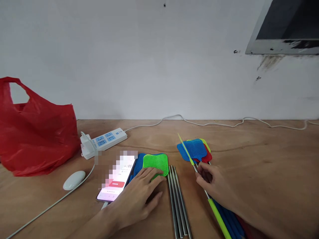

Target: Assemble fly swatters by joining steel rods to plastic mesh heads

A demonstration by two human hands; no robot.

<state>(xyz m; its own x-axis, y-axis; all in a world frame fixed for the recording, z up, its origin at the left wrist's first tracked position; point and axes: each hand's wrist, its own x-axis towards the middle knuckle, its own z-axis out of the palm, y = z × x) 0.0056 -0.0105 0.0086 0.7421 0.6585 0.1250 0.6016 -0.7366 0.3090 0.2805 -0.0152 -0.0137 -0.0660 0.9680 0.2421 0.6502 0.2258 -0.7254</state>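
1. Two hands: our right (pixel 208 179) pinches a yellow-green swatter (pixel 212 206) over the right-hand swatter pile (pixel 196 149); our left (pixel 146 187), loosely spread, covers part of a green swatter (pixel 156 161).
2. Between them lie metal rods (pixel 178 202).
3. Leftward, we see a phone (pixel 121 177) crowding our wrist, a power strip (pixel 106 142), a red bag (pixel 37 132).
4. Onscreen we read "05"; much is pixelated.

Red plastic bag (pixel 37 136) kinda hogging the left side, white mouse (pixel 74 180) and a power strip (pixel 106 142) near it, thin white cord (pixel 206 125) wandering along the wall (pixel 149 66).
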